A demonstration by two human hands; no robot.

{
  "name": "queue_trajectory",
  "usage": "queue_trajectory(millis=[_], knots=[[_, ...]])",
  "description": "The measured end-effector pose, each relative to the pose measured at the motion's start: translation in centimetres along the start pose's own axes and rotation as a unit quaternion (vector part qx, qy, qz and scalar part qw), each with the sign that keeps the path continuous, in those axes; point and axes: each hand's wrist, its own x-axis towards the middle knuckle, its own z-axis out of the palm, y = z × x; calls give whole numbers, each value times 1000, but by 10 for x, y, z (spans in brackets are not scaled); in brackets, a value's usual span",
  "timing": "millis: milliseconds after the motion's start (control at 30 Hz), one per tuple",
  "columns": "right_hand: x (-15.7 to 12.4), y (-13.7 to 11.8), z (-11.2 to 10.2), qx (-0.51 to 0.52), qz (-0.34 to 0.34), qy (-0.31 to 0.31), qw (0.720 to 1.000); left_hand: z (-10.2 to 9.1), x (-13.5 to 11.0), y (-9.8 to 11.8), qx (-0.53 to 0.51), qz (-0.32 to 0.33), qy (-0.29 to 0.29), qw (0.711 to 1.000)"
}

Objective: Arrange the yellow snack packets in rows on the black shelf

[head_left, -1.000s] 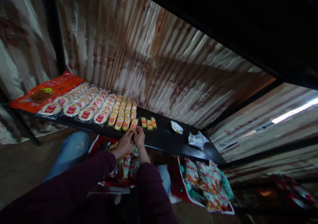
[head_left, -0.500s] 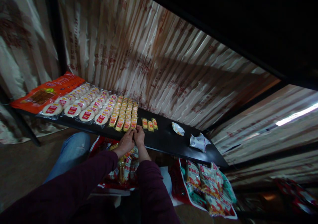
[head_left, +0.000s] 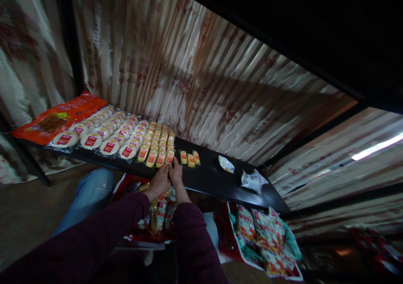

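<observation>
Rows of small yellow oblong snack packs [head_left: 154, 141] lie on a black shelf [head_left: 208, 175], left of its middle. At the near end of the rightmost row is a yellow snack pack [head_left: 169, 157] with a red label. My left hand [head_left: 160, 181] is closed at its near edge, and my right hand [head_left: 175, 173] pinches at its right side. The fingers of both hands meet there and partly hide the pack's lower end. Three loose yellow packs [head_left: 190, 160] lie just right of my right hand.
Rows of round white wrapped crackers [head_left: 91, 140] and an orange bag [head_left: 56, 118] occupy the shelf's left. A white pouch [head_left: 226, 164] and a silvery packet [head_left: 253, 181] lie to the right. Below are open red bags of snacks [head_left: 261, 233]. Pleated sheeting [head_left: 189, 66] hangs behind; another shelf overhangs.
Both hands stay at the front of the rightmost row, with only slight finger movement. The packs on the shelf look the same; the view has shifted very slightly.
</observation>
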Motion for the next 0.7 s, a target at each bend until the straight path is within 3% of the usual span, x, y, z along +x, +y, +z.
queue_trajectory(millis=[567,700], knots=[[-5,-1,-1,134,3,1,991,5,2,-2,49,27,5,998],[-6,4,1,156,-5,-6,988,3,-3,-4,65,72,14,995]])
